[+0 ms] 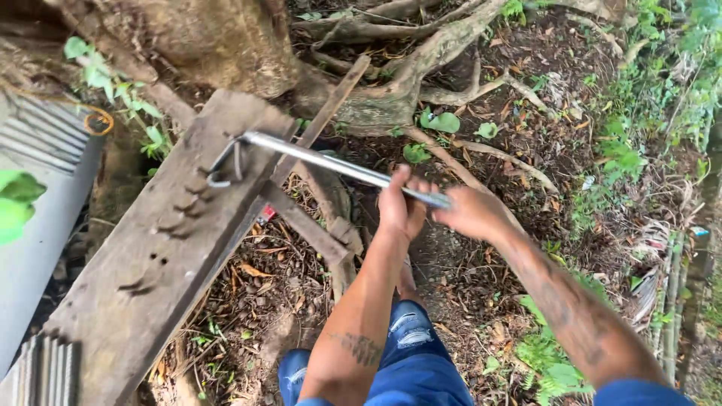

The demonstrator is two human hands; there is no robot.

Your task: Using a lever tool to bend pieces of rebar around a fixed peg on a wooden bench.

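Long silver steel crowbar was gripped by left hand and right hand closed at its end for leverage, claw hooked on bent nails near upper edge of weathered grey wooden plank.

Counts: hands, bar, boards and sheets

Two hands, left and right, both on one metal crowbar. One wide weathered plank at left, with two narrower slats crossing just right of it. Two pieces of corrugated sheet: one far left, one near left.
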